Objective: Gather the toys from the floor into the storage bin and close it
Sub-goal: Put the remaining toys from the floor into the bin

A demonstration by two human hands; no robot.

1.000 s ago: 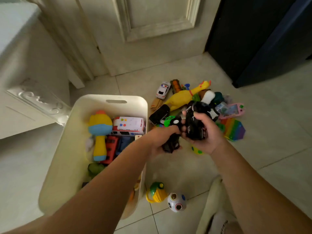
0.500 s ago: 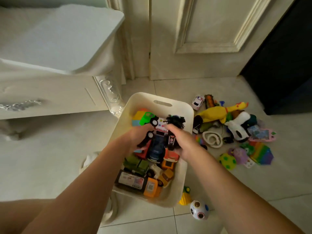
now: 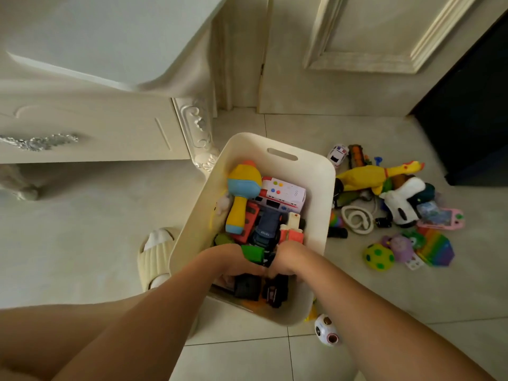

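- The storage bin (image 3: 320, 210) sits on the tile floor (image 3: 384, 298) right in front of the person. It looks about half done: many toys are inside.
- The left hand (image 3: 233, 259) and the right hand (image 3: 288, 257) are low in the near end of the bin, close together, with a green car (image 3: 253, 253) between them.
- The fingers point down among the toys and hide behind the hands, so I cannot tell if they hold anything.
- A pile waits on the floor beside the bin: a bendy rubber chicken (image 3: 376, 174), a fluffy cow (image 3: 404, 202), a bumpy rainbow pad (image 3: 437, 250) and a spotty ball (image 3: 379, 257).
- A white ball (image 3: 327, 329) lies near the bin's corner.
- No lid shows, and the bin is open on top.
- The bin is smooth cream plastic with round corners and a slot handle.
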